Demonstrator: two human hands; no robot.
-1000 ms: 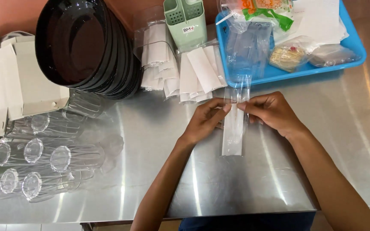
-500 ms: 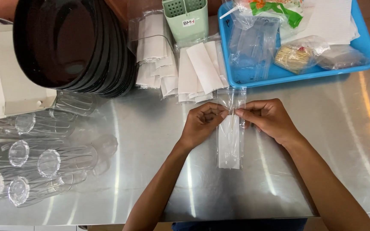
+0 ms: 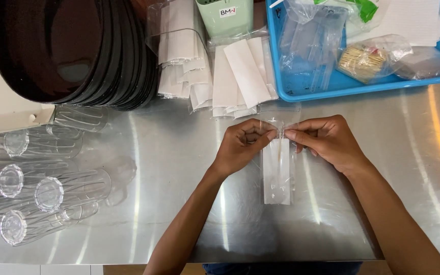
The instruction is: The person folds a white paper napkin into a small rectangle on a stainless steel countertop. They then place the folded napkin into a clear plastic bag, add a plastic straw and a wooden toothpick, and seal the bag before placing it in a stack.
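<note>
Pinching the top edge of a clear plastic sleeve (image 3: 277, 175) from both sides, the left hand (image 3: 241, 147) and right hand (image 3: 327, 142) hold it flat on the steel bench (image 3: 179, 203). A white folded napkin shows inside. Just behind lie stacked white napkins (image 3: 240, 76) and a blue tray (image 3: 301, 94).

Bare steel table (image 3: 373, 203) around the hands; blue tray (image 3: 301, 94) and cups (image 3: 47, 188) crowd edges

Both forearms come up from the bottom edge and meet in the middle. The left hand (image 3: 240, 147) and right hand (image 3: 327, 142) are pinched, fingertips almost touching each other.
</note>
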